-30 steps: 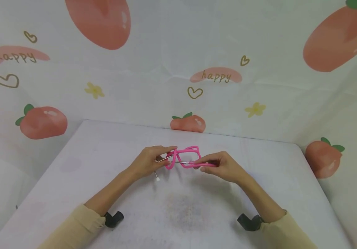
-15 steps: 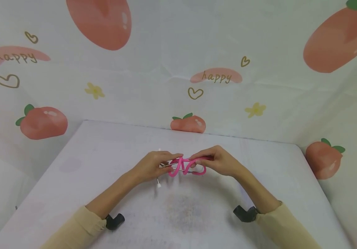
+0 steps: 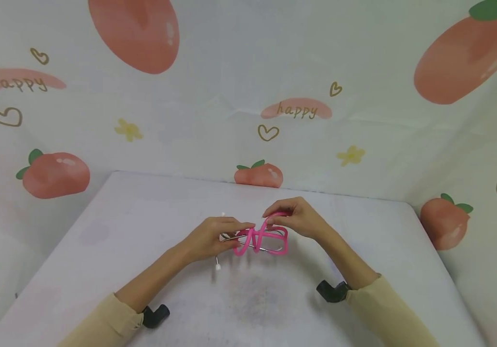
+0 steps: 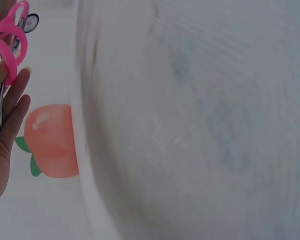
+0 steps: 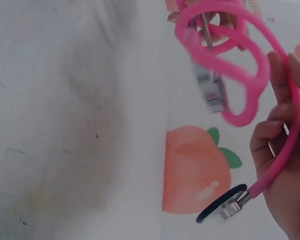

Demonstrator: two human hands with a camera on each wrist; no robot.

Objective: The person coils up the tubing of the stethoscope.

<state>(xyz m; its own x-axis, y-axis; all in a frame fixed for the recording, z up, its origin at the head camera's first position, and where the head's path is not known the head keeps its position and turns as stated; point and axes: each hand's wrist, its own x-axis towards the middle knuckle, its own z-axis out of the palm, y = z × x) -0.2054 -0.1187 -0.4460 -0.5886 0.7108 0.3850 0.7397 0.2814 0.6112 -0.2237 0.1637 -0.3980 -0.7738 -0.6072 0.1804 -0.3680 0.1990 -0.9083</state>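
A stethoscope with pink tubing [image 3: 285, 243] is held up between both hands, its tubing wound in loops around the metal ear tubes. My left hand [image 3: 211, 237] grips the ear tubes [image 4: 0, 112] and the left loops between thumb and fingers; a white ear tip [image 3: 218, 266] hangs below that hand. On the other side, my right hand [image 3: 298, 218] pinches the free stretch of tubing [image 5: 288, 142], raised above the loops. The round chest piece [image 5: 224, 204] dangles from this end in the right wrist view; the right hand hides it in the head view.
A white-covered table [image 3: 248, 299] lies under the hands. Behind it hangs a white cloth [image 3: 214, 140] printed with peaches, flowers and hearts. Black wrist mounts [image 3: 156, 316] sit near both beige sleeves [image 3: 105, 320].
My right hand has shifted left and up, drawing the tubing end over and above the loops. The left hand keeps its hold and has moved slightly lower in view.
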